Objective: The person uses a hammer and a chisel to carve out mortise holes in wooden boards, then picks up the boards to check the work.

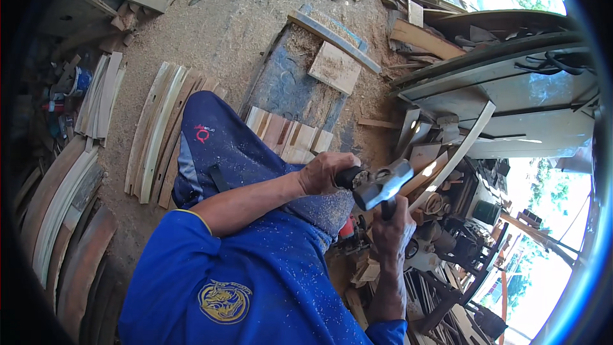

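My right hand is closed round the short visible stretch of a hammer's dark handle. The steel hammer head is raised in front of my lap, bright with glare on one face. To its left, my left hand is wrapped round a tool with a black handle; the rest of that tool is hidden, so its kind is unclear. The hammer head overlaps the end of this handle in view, and I cannot tell whether they touch. Beyond my left hand lies a row of short wooden blocks on a low dark board.
A curved wooden strip and a flat wood piece lie on the dark board. Stacks of curved slats stand to the left. Large panels and scrap wood crowd the right. Sawdust covers the floor.
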The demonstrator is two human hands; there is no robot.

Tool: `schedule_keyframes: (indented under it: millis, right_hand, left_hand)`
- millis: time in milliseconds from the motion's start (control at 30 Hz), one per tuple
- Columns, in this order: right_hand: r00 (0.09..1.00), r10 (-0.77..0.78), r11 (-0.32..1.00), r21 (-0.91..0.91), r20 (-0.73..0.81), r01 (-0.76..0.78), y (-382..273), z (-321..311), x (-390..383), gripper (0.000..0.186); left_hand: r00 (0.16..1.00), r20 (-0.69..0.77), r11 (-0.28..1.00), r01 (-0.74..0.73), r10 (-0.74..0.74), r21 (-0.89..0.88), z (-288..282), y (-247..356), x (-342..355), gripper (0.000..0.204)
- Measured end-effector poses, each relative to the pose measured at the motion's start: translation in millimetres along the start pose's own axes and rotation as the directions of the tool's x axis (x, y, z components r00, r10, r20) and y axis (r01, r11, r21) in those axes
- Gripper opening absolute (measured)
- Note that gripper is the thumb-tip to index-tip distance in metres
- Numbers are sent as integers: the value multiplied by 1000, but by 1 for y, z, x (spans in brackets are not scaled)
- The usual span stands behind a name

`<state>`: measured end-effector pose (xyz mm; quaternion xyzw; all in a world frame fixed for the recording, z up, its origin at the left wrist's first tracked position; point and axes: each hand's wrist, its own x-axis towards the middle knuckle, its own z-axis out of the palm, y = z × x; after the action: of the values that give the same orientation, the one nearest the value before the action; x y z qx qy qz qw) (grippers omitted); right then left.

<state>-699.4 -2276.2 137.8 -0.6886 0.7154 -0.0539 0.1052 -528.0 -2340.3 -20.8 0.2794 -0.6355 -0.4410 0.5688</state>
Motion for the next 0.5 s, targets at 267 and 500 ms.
schedule_keyframes:
  millis: [267, 500]
  right_hand:
    - [954, -8, 953, 287, -298, 97, 36, -13, -48, 19]
    - [965, 189, 887, 452, -182, -88, 6, 8, -53, 36]
  left_hand:
    - [899, 341, 957, -291, 275, -5, -14, 1, -39, 26]
    - [961, 95, 961, -246, 259, -124, -9, -14, -27, 25]
